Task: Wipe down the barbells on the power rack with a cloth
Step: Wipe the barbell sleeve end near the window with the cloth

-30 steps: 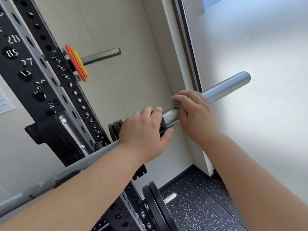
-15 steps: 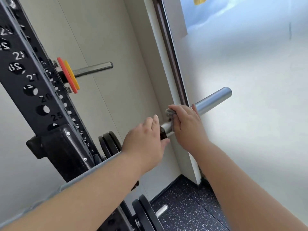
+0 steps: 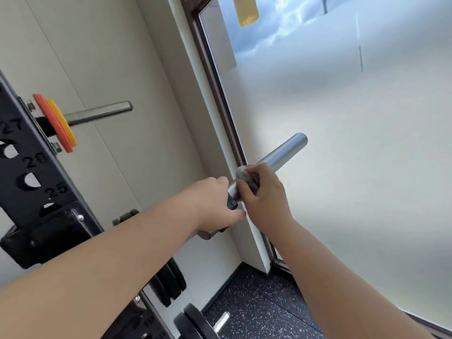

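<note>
Right hand (image 3: 265, 194) clenches a grey cloth (image 3: 247, 176) round the shiny barbell (image 3: 285, 150); left hand (image 3: 215, 204) seemingly grips it alongside.

My right hand (image 3: 263, 196) has rolled down around near side of barbell sleeve (image 3: 281, 152), just outboard of collar (image 3: 231, 204). One second ago fingers lay draped over top there, back of hand up; now they curl in from side. Grey cloth (image 3: 247, 176), earlier only sliver under fingers, now bulges as wad on top of sleeve, just beyond collar. My view has tipped upward: clear window strip (image 3: 269, 33) with cloudy sky and yellow tag (image 3: 245, 11) now show high above collar.
</note>
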Available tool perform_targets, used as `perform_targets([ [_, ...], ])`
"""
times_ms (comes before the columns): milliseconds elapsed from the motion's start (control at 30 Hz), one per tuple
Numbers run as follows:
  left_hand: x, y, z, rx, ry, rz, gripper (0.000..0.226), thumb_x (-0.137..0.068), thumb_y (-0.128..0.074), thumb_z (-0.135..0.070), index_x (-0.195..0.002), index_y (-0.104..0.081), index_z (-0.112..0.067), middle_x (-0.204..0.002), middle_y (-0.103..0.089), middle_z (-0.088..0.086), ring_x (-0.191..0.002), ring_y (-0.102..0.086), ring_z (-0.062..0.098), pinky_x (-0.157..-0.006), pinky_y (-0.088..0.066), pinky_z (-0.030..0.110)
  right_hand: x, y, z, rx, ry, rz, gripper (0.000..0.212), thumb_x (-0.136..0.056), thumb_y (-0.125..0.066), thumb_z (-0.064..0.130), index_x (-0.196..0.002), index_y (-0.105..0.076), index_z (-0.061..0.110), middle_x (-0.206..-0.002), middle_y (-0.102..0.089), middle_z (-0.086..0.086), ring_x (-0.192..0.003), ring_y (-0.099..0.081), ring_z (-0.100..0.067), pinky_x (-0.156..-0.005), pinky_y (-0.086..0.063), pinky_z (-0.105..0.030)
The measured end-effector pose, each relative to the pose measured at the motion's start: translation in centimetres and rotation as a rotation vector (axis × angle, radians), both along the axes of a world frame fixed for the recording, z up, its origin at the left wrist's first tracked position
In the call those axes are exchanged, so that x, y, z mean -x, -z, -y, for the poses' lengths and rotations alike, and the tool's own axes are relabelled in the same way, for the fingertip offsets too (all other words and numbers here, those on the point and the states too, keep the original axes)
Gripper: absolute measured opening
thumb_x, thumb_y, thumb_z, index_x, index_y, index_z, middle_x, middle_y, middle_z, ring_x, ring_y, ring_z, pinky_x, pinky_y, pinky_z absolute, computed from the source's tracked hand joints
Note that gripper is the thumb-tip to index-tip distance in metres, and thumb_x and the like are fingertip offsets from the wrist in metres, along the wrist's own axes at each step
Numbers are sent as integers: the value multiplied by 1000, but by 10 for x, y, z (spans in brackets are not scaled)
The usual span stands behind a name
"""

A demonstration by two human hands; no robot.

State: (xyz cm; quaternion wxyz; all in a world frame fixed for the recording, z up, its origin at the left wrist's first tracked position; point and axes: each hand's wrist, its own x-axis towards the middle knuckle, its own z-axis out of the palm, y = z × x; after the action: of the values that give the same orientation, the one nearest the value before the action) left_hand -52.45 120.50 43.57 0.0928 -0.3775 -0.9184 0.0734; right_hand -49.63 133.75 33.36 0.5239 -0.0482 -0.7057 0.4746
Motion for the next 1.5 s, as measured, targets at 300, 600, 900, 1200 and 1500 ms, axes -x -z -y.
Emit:
perform_targets([
  [300, 1, -15, 0, 7, 96, 148, 36, -89, -63, -55, -81, -51, -21, -83, -60, -4, -73, -56, 14, -66, -45, 33, 14, 18, -16, -24, -25, 10, 47, -104, -41, 3, -143, -56, 24, -151, -50, 10, -150, -22, 1, -124, -27, -46],
  [600, 18, -20, -42, -100, 68, 314, 27, -84, -48, -42, -97, -68, -30, -84, -69, 2, -77, -63, 22, -81, -54, 43, 3, 42, 1, -46, -135, -38, 54, -109, -43, 13, -157, -36, 37, -167, -25, 19, -157, -3, -4, -130, -7, -39],
  [900, 19, -7, -66, 23, -146, 127, 31, -90, -57, -53, -112, -54, -31, -94, -66, -7, -85, -64, 15, -82, -54, 38, 32, 32, -53, 85, -79, -41, 52, -103, -54, 19, -151, -43, 35, -164, -32, 16, -158, -9, -9, -129, -16, -41],
  [1200, 18, 1, -66, 2, -198, 16, 30, -96, -42, -59, -103, -54, -32, -86, -64, -7, -80, -63, 17, -80, -55, 45, 50, 25, -97, 96, 5, -26, 38, -107, -46, 24, -143, -56, 33, -160, -41, 11, -158, -14, -22, -128, -13, -51],
  [1500, 19, 2, -67, 0, -197, 9, 28, -103, -33, -57, -101, -52, -36, -83, -64, -8, -80, -63, 17, -75, -52, 39, 55, 36, -92, -146, -20, -176, 36, -107, -45, 17, -139, -61, 17, -150, -54, 2, -155, -26, -26, -121, -33, -50],
])
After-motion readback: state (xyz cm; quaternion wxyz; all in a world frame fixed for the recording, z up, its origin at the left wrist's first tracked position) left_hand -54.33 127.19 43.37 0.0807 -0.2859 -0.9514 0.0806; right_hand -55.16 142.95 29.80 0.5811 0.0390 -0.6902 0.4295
